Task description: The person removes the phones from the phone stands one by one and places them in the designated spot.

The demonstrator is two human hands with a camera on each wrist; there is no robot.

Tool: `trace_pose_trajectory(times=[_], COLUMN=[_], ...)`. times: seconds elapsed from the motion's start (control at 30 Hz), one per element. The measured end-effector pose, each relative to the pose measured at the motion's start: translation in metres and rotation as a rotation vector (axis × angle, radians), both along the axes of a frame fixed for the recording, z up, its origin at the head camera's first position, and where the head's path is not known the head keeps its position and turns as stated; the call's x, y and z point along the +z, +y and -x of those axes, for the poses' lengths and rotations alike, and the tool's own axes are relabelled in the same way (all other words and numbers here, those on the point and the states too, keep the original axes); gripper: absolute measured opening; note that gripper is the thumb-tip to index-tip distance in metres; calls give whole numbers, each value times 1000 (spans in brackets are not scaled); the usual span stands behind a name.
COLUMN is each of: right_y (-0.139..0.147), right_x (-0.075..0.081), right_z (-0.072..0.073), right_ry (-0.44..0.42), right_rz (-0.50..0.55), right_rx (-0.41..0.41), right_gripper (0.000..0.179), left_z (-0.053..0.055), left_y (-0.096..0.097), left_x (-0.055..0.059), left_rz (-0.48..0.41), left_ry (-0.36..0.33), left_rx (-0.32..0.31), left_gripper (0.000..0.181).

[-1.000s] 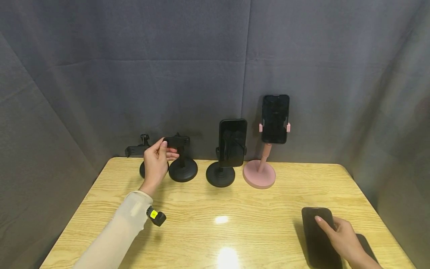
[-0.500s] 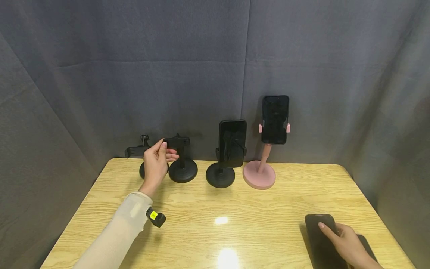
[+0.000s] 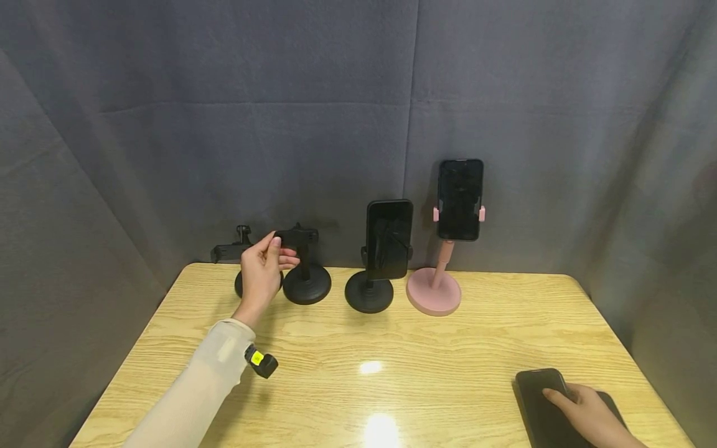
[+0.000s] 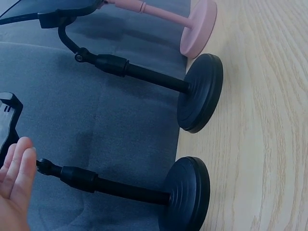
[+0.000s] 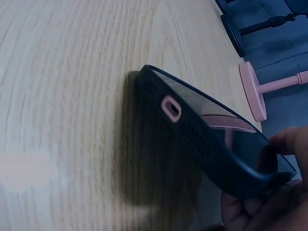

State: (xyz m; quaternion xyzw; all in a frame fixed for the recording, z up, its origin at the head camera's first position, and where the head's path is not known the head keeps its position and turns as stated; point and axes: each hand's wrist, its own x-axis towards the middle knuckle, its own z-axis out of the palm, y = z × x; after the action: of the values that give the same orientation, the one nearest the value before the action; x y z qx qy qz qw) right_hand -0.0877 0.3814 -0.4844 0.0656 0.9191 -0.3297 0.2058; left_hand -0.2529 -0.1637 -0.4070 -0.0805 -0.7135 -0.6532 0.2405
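Note:
My left hand (image 3: 260, 274) pinches the clamp (image 3: 302, 236) of a black phone stand (image 3: 307, 287) between thumb and fingers. In the left wrist view, straight fingers (image 4: 18, 178) show beside that clamp. At the lower right, my right hand (image 3: 594, 415) grips a dark-cased phone (image 3: 540, 398), thumb over its screen. The right wrist view shows the phone (image 5: 207, 149) tilted, one corner close to the tabletop and a pink-rimmed port in its bottom edge. Another phone (image 3: 612, 404) lies partly hidden behind the right hand.
To the left is another black stand (image 3: 226, 251), partly behind the left hand. A black stand (image 3: 368, 292) and a pink stand (image 3: 434, 292) each hold an upright phone. Grey curtains (image 3: 252, 124) surround the wooden table (image 3: 437, 367) at back and sides.
My right hand and its phone have moved down the view and slightly right, nearer the table's front. My left hand stays at the clamp.

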Motion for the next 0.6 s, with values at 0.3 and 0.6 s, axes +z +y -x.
trace_pose_trajectory(times=[0.3,0.6], right_y=[6,11], right_x=[-2,-4], right_z=[-2,-1], right_ry=[-4,-4], right_rz=[96,106], right_rx=[-19,13], right_gripper=[62,55], left_z=[-1,-1], left_y=[-1,0], left_x=[0,1], left_rz=[4,-6], left_ry=[-11,-12], left_rx=[4,-3], left_gripper=[44,44])
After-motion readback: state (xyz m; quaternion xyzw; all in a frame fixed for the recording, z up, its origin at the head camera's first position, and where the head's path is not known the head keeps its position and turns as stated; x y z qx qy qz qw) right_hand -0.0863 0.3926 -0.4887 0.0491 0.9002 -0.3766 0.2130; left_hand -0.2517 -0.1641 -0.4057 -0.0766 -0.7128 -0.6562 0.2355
